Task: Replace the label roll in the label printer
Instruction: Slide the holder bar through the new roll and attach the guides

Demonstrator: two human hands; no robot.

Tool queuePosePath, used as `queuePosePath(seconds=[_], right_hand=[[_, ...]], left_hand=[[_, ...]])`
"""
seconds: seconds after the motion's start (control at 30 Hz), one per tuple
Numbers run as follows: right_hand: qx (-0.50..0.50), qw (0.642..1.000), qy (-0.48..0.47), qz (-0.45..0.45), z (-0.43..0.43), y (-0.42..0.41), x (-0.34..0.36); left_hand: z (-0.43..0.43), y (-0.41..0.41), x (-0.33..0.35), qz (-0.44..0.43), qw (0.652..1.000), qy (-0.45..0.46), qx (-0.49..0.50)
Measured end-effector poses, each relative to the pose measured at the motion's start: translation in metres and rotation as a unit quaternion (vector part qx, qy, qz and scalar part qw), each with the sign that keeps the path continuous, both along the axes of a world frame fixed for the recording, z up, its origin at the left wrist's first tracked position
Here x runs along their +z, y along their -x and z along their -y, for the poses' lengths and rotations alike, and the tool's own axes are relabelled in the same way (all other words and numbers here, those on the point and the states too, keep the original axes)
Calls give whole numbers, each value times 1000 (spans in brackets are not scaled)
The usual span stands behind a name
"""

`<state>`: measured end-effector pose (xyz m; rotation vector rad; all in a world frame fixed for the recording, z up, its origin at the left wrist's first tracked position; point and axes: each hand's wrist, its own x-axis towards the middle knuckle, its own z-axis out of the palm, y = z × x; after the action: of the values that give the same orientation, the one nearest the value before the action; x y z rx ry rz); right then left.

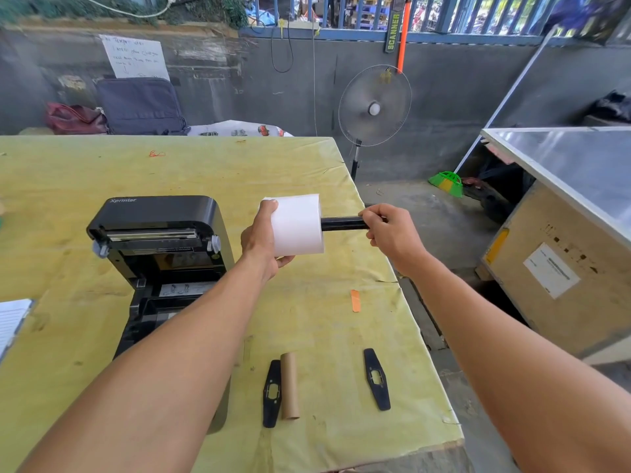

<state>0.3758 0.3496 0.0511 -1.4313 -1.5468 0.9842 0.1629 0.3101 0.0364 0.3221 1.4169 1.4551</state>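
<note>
My left hand (261, 238) grips a white label roll (298, 225) held in the air above the table, to the right of the printer. A black spindle (343, 223) sticks out of the roll's right end, and my right hand (392, 233) is closed around its outer end. The black label printer (160, 244) stands at the left with its lid open; my left forearm hides part of its bay. An empty brown cardboard core (289, 385) lies near the front edge between two flat black roll guides (272, 393) (376, 378).
The table has a yellow-green cover (102, 172); its right edge runs close to the roll. An orange tape scrap (355, 300) lies on it, and a paper pad (12, 322) at the left. A standing fan (374, 105) and a metal-topped crate (563, 254) are to the right.
</note>
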Motion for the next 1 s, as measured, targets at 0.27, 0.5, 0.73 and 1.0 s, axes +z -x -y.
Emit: queuePosePath(seconds=[0.27,0.5,0.73,1.0], right_hand=[[39,995,38,-83,8,20,2],[53,993,59,-87,10,28,-3],[41,994,61,-87,9,33,-9],[24,997,54,-56,7,31,-17]], left_hand=[[0,-12,2,1,1000,-1,-23],[-3,-13,2,-8,1000,2,-18],[-3,-15,-1,-10,1000,6,-8],[-2,-17,-8,-9,1000,11,-11]])
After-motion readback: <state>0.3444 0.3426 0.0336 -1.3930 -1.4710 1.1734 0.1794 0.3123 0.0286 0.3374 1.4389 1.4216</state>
